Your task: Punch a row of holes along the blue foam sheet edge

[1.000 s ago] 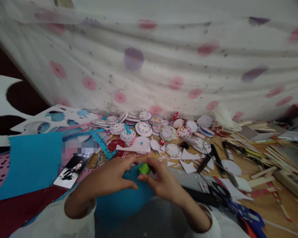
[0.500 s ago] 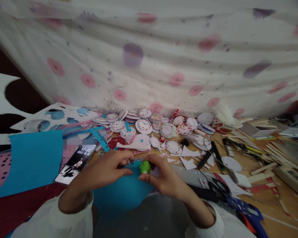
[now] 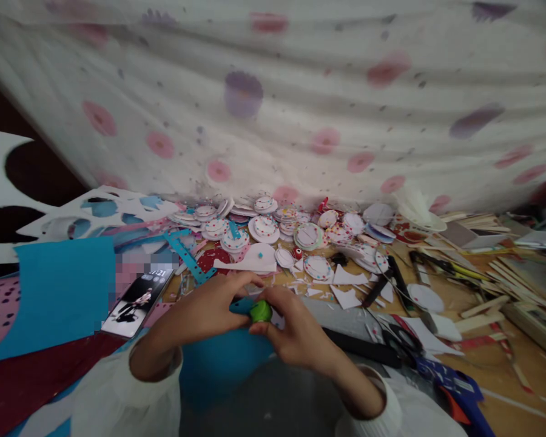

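Note:
My right hand (image 3: 291, 325) is closed round a small bright green craft punch (image 3: 261, 311), thumb on the near side and fingers on top. My left hand (image 3: 216, 306) pinches the far edge of a blue sheet (image 3: 227, 364), just left of the punch. The sheet hangs down toward my lap. A bit of its blue edge shows between the hands, touching the punch; whether the edge lies inside the punch I cannot tell. The left fingertips are partly hidden behind the sheet.
A phone (image 3: 139, 303) and another blue sheet (image 3: 64, 294) lie left. Behind my hands are piled white paper discs with coloured dots (image 3: 264, 227) and a blue ruler (image 3: 188, 258). To the right are black-handled scissors (image 3: 403, 343), a blue glue gun (image 3: 455, 382) and wooden sticks (image 3: 519, 285).
Both hands have come closer together, with the left one moving right. The punch has shifted slightly left and turned, and less of the sheet's top edge shows.

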`<state>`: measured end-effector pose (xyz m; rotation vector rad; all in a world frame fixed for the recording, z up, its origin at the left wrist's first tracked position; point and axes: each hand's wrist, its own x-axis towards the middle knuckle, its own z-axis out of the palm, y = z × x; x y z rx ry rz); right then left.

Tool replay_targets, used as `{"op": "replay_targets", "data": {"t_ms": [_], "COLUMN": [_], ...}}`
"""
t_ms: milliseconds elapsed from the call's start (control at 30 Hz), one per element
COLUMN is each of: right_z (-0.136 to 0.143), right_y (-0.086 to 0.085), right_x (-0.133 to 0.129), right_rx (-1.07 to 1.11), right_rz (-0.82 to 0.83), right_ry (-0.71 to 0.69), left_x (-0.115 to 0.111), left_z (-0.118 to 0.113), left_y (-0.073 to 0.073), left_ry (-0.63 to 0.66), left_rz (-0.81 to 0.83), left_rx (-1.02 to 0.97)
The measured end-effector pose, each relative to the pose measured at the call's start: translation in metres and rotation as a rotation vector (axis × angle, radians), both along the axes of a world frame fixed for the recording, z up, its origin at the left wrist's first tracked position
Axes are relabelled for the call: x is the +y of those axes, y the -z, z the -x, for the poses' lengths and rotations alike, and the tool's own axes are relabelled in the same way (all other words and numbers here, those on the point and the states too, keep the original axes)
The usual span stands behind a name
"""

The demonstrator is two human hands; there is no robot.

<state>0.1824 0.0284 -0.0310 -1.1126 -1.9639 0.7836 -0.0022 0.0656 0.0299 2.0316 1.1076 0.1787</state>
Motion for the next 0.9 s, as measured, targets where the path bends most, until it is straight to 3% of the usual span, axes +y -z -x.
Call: {"op": "replay_targets", "data": {"t_ms": [300, 667, 900], "right_z": [0.0, -0.007, -0.006], "right_y": [0.006, -0.018, -0.011], "right_x": [0.0, 0.001, 0.001], "right_rx": [0.027, -0.081, -0.018], "right_rz": [-0.017, 0.068, 0.027], "right_ry": [0.019, -0.041, -0.05], "left_x": [0.0, 0.001, 0.001], "left_z": [0.007, 0.004, 0.002], "left_y": [0.002, -0.007, -0.007], "left_ry": [0.064, 0.036, 0.021], "left_rz": [-0.005, -0.082, -0.105], "left_rx": [-0.006, 0.033, 0.016]}}
